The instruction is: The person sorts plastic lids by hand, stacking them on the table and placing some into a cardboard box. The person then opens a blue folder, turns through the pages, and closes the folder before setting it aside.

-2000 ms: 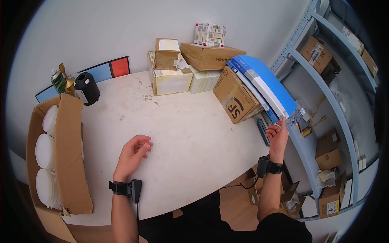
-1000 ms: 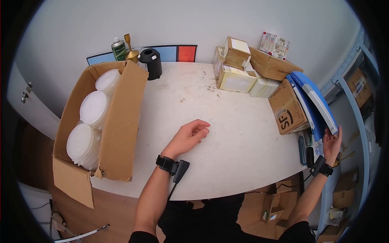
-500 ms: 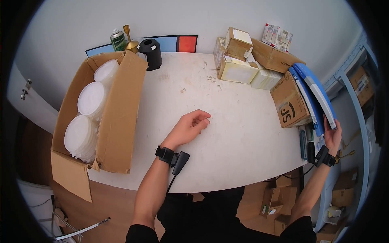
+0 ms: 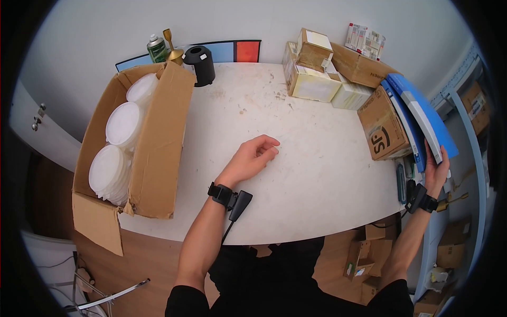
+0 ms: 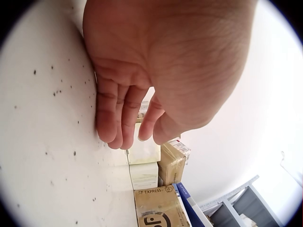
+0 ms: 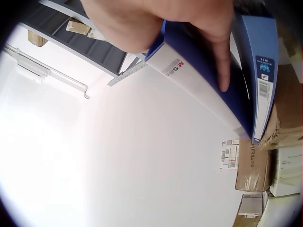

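My right hand [image 4: 435, 171] grips the lower end of a blue binder [image 4: 426, 113] with a pale spine, at the table's right edge. In the right wrist view, a finger [image 6: 221, 66] reaches along the inner cover of this binder, on the side facing a second blue folder [image 6: 262, 71]. That folder leans against a brown SF carton [image 4: 384, 127], and a wedge-shaped gap parts the two at the hand's end. Over the middle of the table, my left hand [image 4: 251, 161] hangs with loosely curled fingers and holds nothing.
A long open carton [image 4: 158, 153] with stacks of round white lids [image 4: 124, 126] stands on the left. Behind it are a spray can [image 4: 157, 49], a brass candlestick [image 4: 174, 53] and a black cylinder [image 4: 199, 66]. Boxes [image 4: 314, 82] line the back right; metal shelving [image 4: 472, 142] borders the right.
The head view has swung left, bringing the lid carton fully into sight. My right hand has gone from touching the binder's lower end to gripping it, fingers between the two folders. My left hand stays relaxed.
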Available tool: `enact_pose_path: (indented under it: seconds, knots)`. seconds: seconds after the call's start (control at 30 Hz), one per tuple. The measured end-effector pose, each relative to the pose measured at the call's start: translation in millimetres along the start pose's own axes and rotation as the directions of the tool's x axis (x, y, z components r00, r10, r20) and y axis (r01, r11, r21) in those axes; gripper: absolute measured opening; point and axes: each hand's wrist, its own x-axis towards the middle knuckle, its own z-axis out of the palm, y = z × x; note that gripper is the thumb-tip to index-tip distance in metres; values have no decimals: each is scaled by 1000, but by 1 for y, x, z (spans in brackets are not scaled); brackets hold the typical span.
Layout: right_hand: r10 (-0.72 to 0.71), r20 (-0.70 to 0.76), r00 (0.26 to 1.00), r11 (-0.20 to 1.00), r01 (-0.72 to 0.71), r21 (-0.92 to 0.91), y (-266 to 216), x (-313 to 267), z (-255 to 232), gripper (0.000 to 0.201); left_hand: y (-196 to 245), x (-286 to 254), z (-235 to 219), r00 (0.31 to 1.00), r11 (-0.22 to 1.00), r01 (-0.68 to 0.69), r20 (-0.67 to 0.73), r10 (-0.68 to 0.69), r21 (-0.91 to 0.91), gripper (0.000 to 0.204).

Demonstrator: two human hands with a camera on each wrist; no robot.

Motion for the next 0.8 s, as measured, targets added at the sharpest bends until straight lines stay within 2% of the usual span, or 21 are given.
enact_pose_path:
  seconds: [0.07, 0.17, 0.37, 0.43, 0.47, 0.53, 0.6, 0.67, 0.73, 0.8]
  knots:
    - [-144, 36, 989, 986, 146, -80, -5, -19, 16, 34, 1, 2, 0, 1000, 1000, 1, -2, -1, 0, 25]
    - [-201, 89, 976, 972, 209, -103, -27, -57, 39, 32, 0, 0, 3, 1000, 1000, -8, -23, 8, -11, 25]
    - [-183, 109, 977, 983, 185, -12, -27, -134, 34, 28, 9, -1, 1, 994, 999, -31, -103, 29, -22, 28]
    - [-190, 77, 979, 981, 192, -10, -16, -164, 32, 22, 10, 0, 1, 959, 992, -111, -269, 92, -56, 33]
    - [-159, 131, 979, 987, 163, -15, -10, -175, 32, 33, 9, 0, 1, 960, 992, -109, -265, 91, -56, 33]
    - [-135, 135, 982, 988, 144, -62, 9, -203, 58, 44, 6, 1, -2, 911, 976, -206, -377, 166, -68, 36]
    - [-82, 171, 982, 986, 105, -129, 31, -227, 75, 59, 9, -2, -4, 907, 982, -184, -392, 151, -48, 43]
    - [0, 165, 986, 977, 35, -210, 56, -251, 89, 63, 8, 0, -7, 888, 927, -238, -451, 86, -290, 55]
    - [141, 203, 969, 958, -82, -273, 78, -272, 101, 64, 12, 1, -2, 887, 932, -199, -461, 38, -304, 63]
    - [262, 204, 943, 938, -199, -284, 96, -291, 107, 63, 4, 1, -9, 894, 986, -158, -432, 119, -56, 58]
